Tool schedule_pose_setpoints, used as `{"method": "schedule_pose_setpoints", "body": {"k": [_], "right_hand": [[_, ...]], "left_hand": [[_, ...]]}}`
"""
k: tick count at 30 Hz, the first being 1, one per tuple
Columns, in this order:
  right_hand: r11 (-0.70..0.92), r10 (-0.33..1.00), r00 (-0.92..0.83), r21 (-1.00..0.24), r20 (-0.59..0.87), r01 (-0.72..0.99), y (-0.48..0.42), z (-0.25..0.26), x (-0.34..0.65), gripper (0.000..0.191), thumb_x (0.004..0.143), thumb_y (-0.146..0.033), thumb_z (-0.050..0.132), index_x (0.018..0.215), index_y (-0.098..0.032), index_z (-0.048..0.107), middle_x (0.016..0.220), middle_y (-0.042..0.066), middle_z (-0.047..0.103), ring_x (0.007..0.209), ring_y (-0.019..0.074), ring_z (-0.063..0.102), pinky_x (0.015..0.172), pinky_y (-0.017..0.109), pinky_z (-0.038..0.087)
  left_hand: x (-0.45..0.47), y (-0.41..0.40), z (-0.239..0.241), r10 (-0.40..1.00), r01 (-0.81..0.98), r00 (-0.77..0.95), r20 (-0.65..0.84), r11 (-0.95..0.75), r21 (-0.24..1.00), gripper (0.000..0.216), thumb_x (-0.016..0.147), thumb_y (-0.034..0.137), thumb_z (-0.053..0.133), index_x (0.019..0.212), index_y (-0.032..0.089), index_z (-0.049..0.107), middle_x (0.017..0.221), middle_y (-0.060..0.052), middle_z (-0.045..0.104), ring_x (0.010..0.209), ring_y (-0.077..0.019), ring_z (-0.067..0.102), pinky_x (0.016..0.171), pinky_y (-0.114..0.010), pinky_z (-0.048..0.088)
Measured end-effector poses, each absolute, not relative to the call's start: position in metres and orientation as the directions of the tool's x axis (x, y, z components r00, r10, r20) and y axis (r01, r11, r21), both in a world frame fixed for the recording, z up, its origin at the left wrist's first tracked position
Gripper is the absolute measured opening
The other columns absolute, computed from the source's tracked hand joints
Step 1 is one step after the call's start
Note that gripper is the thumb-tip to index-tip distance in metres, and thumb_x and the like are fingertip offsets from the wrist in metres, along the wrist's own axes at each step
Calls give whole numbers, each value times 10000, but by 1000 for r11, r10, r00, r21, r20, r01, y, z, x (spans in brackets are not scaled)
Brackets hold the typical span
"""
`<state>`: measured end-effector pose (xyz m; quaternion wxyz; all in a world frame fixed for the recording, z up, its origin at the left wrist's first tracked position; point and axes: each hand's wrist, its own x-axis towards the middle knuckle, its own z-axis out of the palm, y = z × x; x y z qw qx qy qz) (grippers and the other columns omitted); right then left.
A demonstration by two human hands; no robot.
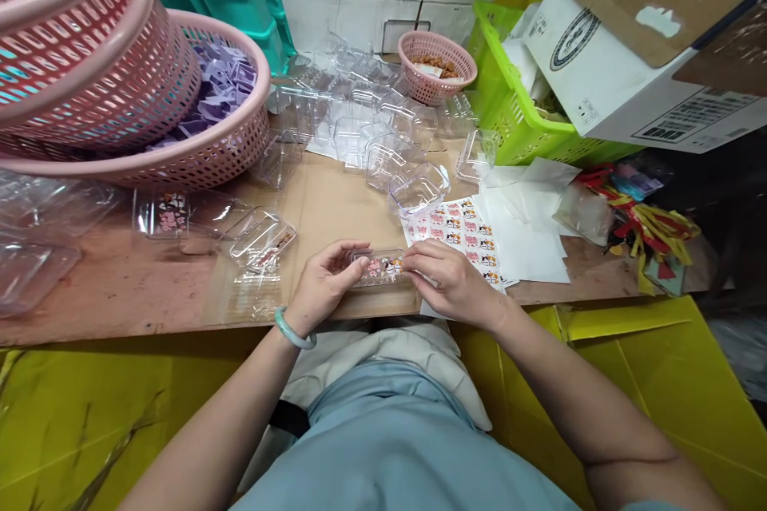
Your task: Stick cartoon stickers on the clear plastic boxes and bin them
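Holding one clear rectangular plastic box, the left grip is narrow, the right grip unclear; probably light, stiff, slippery, best taken by edges

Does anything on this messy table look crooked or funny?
Yes! The white and brown box on the right is tipped sideways over the green basket, not sitting flat. Some clear boxes lie jumbled at different angles, so they look messy. I can't see anything clearly broken.
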<state>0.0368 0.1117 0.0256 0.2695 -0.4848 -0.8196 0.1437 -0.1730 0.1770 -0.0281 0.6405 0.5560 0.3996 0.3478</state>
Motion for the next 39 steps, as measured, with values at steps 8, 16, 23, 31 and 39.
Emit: {"method": "schedule_pose_setpoints", "body": {"k": [8, 16, 23, 31, 39], "right_hand": [[529, 849, -445, -448, 285, 721, 116, 23, 39, 231, 960, -161, 377, 952, -177, 607, 865, 102, 610, 810, 216, 559, 701, 357, 503], [571, 820, -433, -487, 373, 661, 112, 0, 48, 264, 970, -226, 403, 1030, -257, 659, 1011, 78, 676, 1027, 225, 619, 959, 494, 506], [78, 944, 259, -900, 205, 428, 88, 1, 26, 209, 947, -363, 488, 894, -220, 631, 896, 52, 606, 881, 202, 589, 818, 355, 489], [-160, 931, 366, -913, -13, 375, 87, 5, 0, 295, 855, -435, 626, 688, -201, 558, 687, -10, 529, 644, 135, 485, 637, 269, 416], [-137, 942, 334, -879, 26, 456, 90, 10, -2, 231, 877, -336, 596, 695, -201, 557, 697, -10, 537, 645, 126, 497, 618, 255, 410]], "left_hand": [[-176, 183, -31, 859, 6, 504, -94, 105, 994, 371, 745, 399, 741, 1024, 158, 695, 977, -84, 728, 852, -188, 668, 783, -315, 551], [-173, 172, -29, 881, -36, 466, -88, 118, 992, 348, 746, 389, 736, 1006, 167, 675, 1000, -85, 721, 872, -196, 677, 799, -335, 569], [-166, 142, -38, 963, -83, 266, -38, 63, 995, 329, 808, 356, 696, 1078, 186, 617, 1145, -94, 679, 1010, -207, 668, 867, -330, 556], [-170, 133, -42, 942, 10, 317, 108, -117, 993, 465, 752, 333, 761, 1167, 219, 586, 1292, -113, 611, 1205, -269, 583, 958, -389, 527], [-172, 136, -39, 922, 99, 361, 142, -189, 977, 497, 742, 323, 767, 1185, 214, 570, 1264, -119, 619, 1201, -262, 584, 950, -384, 536]]}}
